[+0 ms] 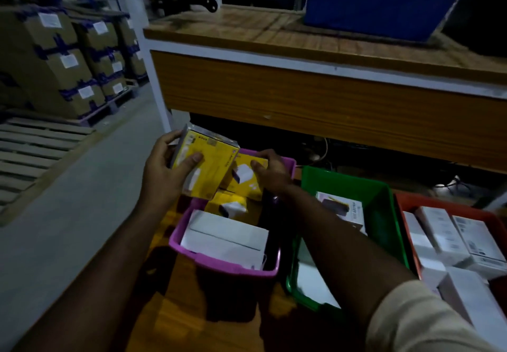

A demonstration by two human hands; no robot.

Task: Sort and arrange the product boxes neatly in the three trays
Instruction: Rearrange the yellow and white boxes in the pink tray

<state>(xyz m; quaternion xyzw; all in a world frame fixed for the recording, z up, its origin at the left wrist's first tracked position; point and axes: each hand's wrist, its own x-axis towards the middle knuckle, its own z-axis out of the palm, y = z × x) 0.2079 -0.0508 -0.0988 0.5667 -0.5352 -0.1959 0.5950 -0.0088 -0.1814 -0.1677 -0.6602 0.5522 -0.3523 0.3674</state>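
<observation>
Three trays stand side by side on a wooden surface: a pink tray (pixel 219 265), a green tray (pixel 384 203) and a red tray (pixel 403 214). My left hand (pixel 162 170) grips a yellow product box (pixel 211 165) tilted above the pink tray's far end. My right hand (pixel 270 172) holds a second yellow box (pixel 244 176) just beside it, over the same tray. Another yellow box (pixel 227 205) and a white box (pixel 225 236) lie inside the pink tray. The green tray holds a white printed box (pixel 345 209). Several white boxes (pixel 450 236) fill the red tray.
A wooden shelf (pixel 301 96) overhangs the trays, carrying a blue bin (pixel 384 0) on top. Stacked cardboard cartons (pixel 68 58) and a wooden pallet (pixel 35 146) stand on the grey floor to the left. Cables lie in the dark gap under the shelf.
</observation>
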